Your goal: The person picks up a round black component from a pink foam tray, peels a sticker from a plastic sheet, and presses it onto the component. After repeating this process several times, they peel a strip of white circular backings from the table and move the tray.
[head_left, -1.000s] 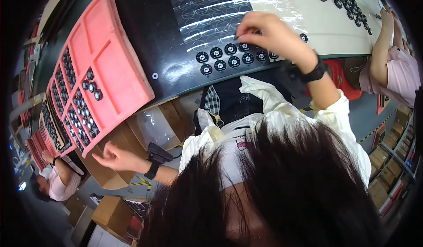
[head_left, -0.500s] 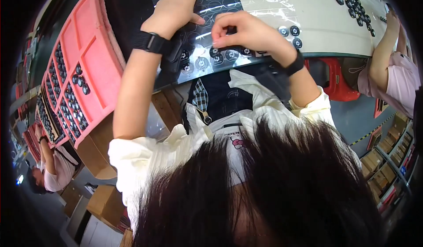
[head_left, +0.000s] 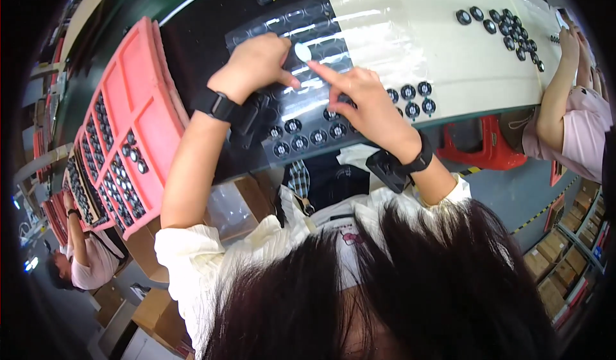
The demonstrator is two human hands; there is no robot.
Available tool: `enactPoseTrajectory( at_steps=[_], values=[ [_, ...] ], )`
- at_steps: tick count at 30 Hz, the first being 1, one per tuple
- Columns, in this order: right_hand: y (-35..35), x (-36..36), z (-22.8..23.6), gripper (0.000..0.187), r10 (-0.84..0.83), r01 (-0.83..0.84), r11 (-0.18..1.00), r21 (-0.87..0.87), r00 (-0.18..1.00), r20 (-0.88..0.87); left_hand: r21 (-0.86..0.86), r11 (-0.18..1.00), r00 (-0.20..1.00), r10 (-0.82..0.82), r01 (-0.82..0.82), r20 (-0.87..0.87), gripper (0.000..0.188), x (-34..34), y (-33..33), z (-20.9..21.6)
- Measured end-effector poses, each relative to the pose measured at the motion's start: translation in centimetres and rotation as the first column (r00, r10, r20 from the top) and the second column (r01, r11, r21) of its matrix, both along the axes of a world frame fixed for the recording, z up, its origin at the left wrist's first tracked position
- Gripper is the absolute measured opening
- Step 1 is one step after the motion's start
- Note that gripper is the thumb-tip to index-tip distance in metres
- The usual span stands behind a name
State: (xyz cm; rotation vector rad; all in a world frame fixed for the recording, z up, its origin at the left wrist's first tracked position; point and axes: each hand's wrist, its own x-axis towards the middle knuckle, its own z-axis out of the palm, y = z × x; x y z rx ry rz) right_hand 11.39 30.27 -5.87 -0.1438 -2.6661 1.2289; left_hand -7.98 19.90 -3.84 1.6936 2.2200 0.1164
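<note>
Head view: both hands (head_left: 308, 81) pinch white round sticker (head_left: 302, 52) over clear sheet (head_left: 359, 33).

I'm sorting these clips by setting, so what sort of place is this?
Most likely a factory assembly line. A long belt carries rows of small black round parts, pink trays hold more of them, and another worker stands at the same belt. Stacked cartons line the floor.

Workbench (head_left: 449, 33), clear sheet (head_left: 359, 33), round parts (head_left: 507, 26), red trays (head_left: 135, 103)
</note>
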Motion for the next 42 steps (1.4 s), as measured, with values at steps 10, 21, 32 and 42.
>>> enactPoseTrajectory(
  at_steps=[10, 21, 32, 42],
  values=[
    [3.6, 1.1, 4.7, 0.082, -0.099, 0.001, 0.919, -0.395, 0.969, -0.228, 0.007, 0.997, 0.967, 0.075, -0.075, -0.245, 0.038, -0.6, 2.0, 4.3],
    [5.0, -2.0, 5.0, 0.069, -0.263, 0.018, 0.856, -0.517, 0.875, -0.406, 0.287, 0.920, 0.891, 0.348, -0.266, -0.291, 0.037, -4.4, 4.3, -0.3],
    [9.3, -7.8, 2.5, 0.091, 0.050, -0.815, 0.561, -0.146, 0.209, -0.977, 0.253, 0.653, 0.291, -0.053, -0.713, 0.955, 0.041, 6.0, 1.8, 6.6],
    [6.1, -4.5, 5.6, 0.089, 0.021, -0.540, 0.654, -0.529, 0.713, -0.701, 0.465, 0.519, 0.526, -0.034, -0.717, 0.850, 0.041, 8.2, 1.7, 7.0]
  ],
)
